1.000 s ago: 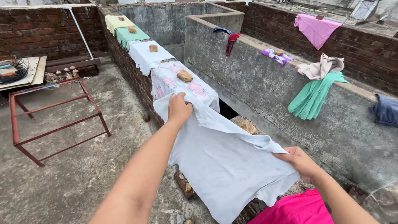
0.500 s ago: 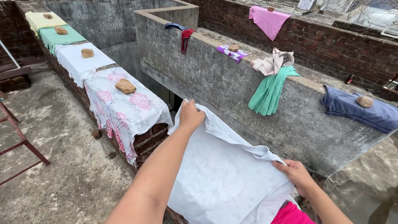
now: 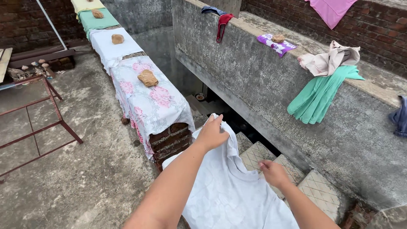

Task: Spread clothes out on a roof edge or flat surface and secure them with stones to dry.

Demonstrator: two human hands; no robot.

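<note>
Since the earlier frame the right hand (image 3: 274, 173) has slid left along the white garment (image 3: 231, 195), closer to the left hand (image 3: 213, 133). Far left stands a rusty metal frame (image 3: 51, 127); right of it, a stone (image 3: 147, 78) pins a floral cloth (image 3: 153, 101) on the brick wall (image 3: 169, 142). Both hands pinch the garment's upper edge near the wall's end, above the tiled steps (image 3: 316, 191).

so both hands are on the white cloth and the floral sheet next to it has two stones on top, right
Not quite: the head view shows one stone on the floral sheet, not two. The left hand and right hand are both on the white cloth.
</note>
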